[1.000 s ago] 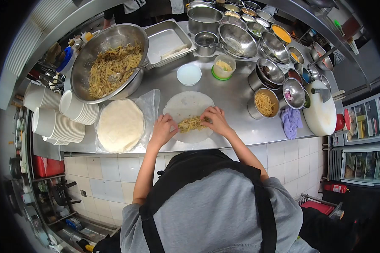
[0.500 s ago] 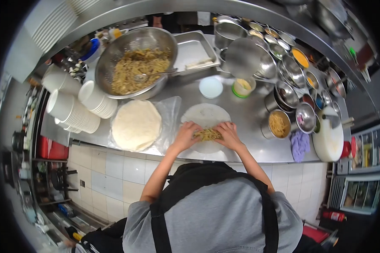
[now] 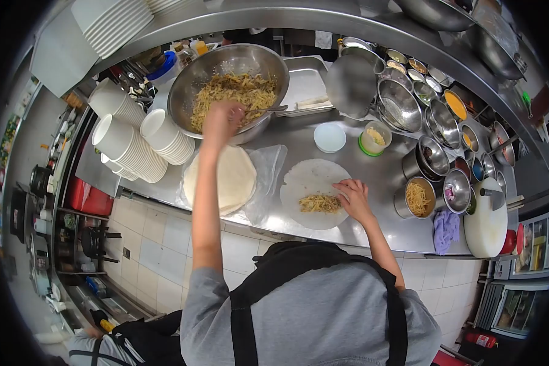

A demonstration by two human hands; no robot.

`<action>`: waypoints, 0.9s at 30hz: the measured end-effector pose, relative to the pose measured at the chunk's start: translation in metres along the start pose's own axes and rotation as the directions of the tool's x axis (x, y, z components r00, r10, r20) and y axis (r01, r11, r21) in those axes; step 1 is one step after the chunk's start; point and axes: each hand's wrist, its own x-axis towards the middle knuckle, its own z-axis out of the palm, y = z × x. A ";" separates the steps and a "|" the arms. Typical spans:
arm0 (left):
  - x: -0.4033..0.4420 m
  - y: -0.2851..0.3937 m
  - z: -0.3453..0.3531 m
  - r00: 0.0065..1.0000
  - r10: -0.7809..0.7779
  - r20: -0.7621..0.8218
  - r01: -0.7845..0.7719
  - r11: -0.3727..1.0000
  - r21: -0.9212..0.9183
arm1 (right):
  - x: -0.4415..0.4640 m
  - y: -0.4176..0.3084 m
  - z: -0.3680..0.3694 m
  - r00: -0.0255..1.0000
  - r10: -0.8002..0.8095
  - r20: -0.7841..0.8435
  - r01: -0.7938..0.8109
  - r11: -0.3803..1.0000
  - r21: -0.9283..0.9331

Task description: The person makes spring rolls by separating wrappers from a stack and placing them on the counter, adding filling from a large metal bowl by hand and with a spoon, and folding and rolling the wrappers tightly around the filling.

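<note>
A round, thin white wrapper (image 3: 297,178) lies flat on the steel counter, with a strip of shredded filling (image 3: 319,204) across its lower half. At the right end of that strip is my right hand (image 3: 355,199), fingers extended and apart, resting at the wrapper's edge. My left hand (image 3: 224,121) reaches over a large steel bowl (image 3: 179,100) of shredded filling (image 3: 238,87). Its fingers are curled at the filling and slightly blurred; what they hold is hidden. Beside them a spoon (image 3: 268,110) leans on the bowl's rim. Under my left forearm sits a stack of round wrappers (image 3: 235,177) on plastic.
White tub stacks (image 3: 131,146) stand left of the bowl. Behind the wrapper are a pale blue dish (image 3: 330,138) and a green-based cup (image 3: 375,138). Steel pots and bowls (image 3: 418,198), a purple cloth (image 3: 446,232) and a round white board (image 3: 487,226) fill the right side.
My left hand has left the filling on the wrapper and moved up and left into the large bowl. My right hand stays at the strip's right end, its fingers loosened.
</note>
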 end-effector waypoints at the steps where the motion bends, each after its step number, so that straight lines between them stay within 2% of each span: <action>1: 0.017 -0.014 -0.006 0.997 -0.072 0.020 0.070 0.994 0.087 | 0.000 -0.001 -0.001 1.000 0.008 -0.006 -0.008 1.000 0.007; 2: 0.033 -0.026 -0.011 0.989 -0.145 0.033 0.137 0.975 0.173 | -0.001 -0.002 -0.002 1.000 0.015 -0.011 -0.015 1.000 0.013; 3: 0.048 -0.046 -0.010 0.983 -0.160 0.090 0.130 0.953 0.274 | -0.003 -0.002 -0.002 1.000 0.020 -0.004 -0.020 1.000 0.015; 5: 0.071 -0.088 0.010 0.960 -0.201 0.194 0.091 0.881 0.464 | -0.006 -0.001 0.000 1.000 0.031 0.005 -0.031 0.999 0.016; 8: 0.088 -0.102 0.039 0.933 -0.253 0.257 0.001 0.714 0.700 | -0.011 0.000 0.002 0.999 0.045 -0.003 -0.044 0.998 0.038; 11: 0.086 -0.108 0.057 0.913 -0.172 0.369 -0.183 0.637 0.749 | -0.014 0.000 0.003 0.998 0.057 -0.013 -0.056 0.998 0.038; 15: 0.093 -0.096 0.060 0.797 -0.373 0.475 -0.162 0.626 0.763 | -0.020 0.002 0.002 0.995 0.095 -0.014 -0.094 0.994 0.051; 18: 0.099 -0.101 0.055 0.801 -0.424 0.423 -0.015 0.693 0.721 | -0.029 0.006 0.003 0.992 0.125 -0.013 -0.124 0.991 0.049; 21: 0.104 -0.118 0.046 0.819 -0.449 0.356 0.096 0.720 0.687 | -0.032 0.011 0.002 0.989 0.144 -0.018 -0.143 0.988 0.050; 22: 0.104 -0.127 0.045 0.860 -0.417 0.293 0.126 0.731 0.670 | -0.033 0.010 -0.001 0.987 0.157 -0.015 -0.156 0.986 0.049; 23: 0.104 -0.137 0.043 0.852 -0.416 0.317 0.134 0.759 0.637 | -0.033 0.010 -0.002 0.985 0.171 -0.012 -0.170 0.984 0.049; 25: 0.104 -0.114 0.017 0.834 -0.410 0.370 0.149 0.812 0.564 | -0.033 0.012 -0.002 0.986 0.164 -0.022 -0.163 0.985 0.049; 27: 0.102 -0.128 0.016 0.885 -0.339 0.319 0.212 0.903 0.372 | -0.034 0.014 -0.002 0.986 0.163 -0.021 -0.162 0.986 0.044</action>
